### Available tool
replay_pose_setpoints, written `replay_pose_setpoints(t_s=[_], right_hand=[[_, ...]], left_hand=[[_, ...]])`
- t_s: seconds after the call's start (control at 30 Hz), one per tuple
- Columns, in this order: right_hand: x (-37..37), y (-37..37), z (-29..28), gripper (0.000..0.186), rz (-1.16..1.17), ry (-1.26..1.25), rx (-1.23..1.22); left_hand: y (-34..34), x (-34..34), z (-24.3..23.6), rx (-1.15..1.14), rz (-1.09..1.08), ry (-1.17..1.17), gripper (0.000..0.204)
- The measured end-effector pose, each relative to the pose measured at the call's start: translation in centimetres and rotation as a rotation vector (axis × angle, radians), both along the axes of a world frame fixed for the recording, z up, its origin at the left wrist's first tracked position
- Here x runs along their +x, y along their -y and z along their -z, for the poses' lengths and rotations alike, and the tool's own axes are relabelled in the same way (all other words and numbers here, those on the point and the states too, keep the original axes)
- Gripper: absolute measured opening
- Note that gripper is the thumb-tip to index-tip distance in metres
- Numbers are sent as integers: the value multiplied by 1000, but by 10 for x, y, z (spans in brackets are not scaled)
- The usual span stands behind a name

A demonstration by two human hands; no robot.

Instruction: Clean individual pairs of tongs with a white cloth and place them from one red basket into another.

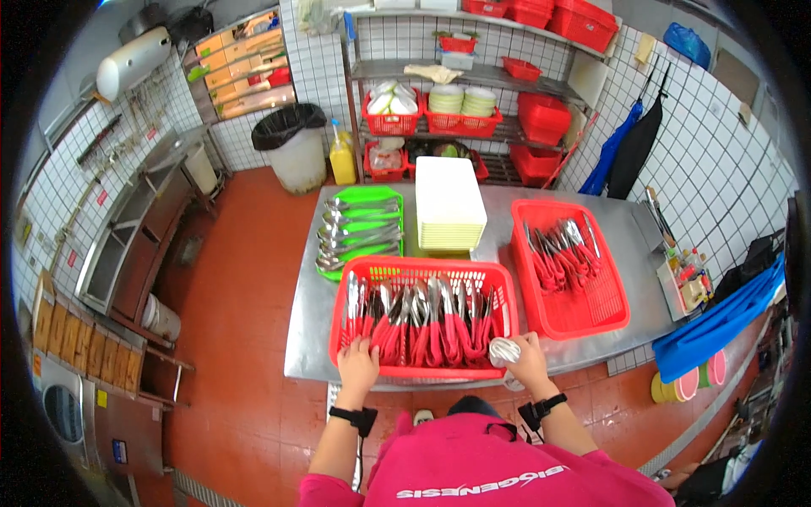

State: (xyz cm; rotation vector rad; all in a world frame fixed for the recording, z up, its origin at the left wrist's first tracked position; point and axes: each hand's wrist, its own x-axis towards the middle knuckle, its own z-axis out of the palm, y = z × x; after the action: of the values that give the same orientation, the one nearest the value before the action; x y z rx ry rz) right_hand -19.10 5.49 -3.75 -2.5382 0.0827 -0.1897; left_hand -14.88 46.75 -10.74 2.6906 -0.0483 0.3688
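Directly before me a red plastic basket [422,269] sits on the steel table, filled with a row of red-handled metal tongs [435,325]. My left hand [358,369] is closed over the basket's near left corner, its fingers at the rim. By the near right corner, my right hand [530,365] grips a small bunched white cloth [504,351]. A second red basket [583,317] stands to the right, holding more red-handled tongs [564,253]. Metal utensils [363,228] lie side by side in a green basket [378,193] at the left.
A stack of pale rectangular trays [450,198] stands behind the near basket on the steel table [308,338]. Condiment bottles [693,270] occupy a holder at the right end. Shelves with red baskets [463,122] rise behind. A lined bin [291,152] stands back left.
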Motion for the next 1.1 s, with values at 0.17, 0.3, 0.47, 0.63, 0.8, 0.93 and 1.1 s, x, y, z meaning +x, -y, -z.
replay_pose_setpoints(t_s=[0.17, 0.3, 0.47, 0.63, 0.8, 0.93, 1.1], right_hand=[[-2, 1, 5, 52, -17, -20, 9], [-2, 3, -1, 53, -50, -34, -3], [2, 12, 0, 55, -96, -59, 1], [3, 25, -1, 51, -155, -123, 110], [11, 58, -26, 48, -315, -104, 334], [19, 115, -68, 47, -341, 0, 466], [21, 211, -94, 53, -104, 187, 435]], left_hand=[[-4, -7, 6, -58, -7, -30, 32], [-4, -4, -1, -108, 19, -54, 31], [10, -2, -13, -180, -19, -82, 35], [38, -11, -23, -65, -67, -150, 37], [38, -11, -14, -126, -107, -253, 36], [46, -7, -23, -23, -179, -97, 38], [134, 25, -81, -58, -17, 64, 35]])
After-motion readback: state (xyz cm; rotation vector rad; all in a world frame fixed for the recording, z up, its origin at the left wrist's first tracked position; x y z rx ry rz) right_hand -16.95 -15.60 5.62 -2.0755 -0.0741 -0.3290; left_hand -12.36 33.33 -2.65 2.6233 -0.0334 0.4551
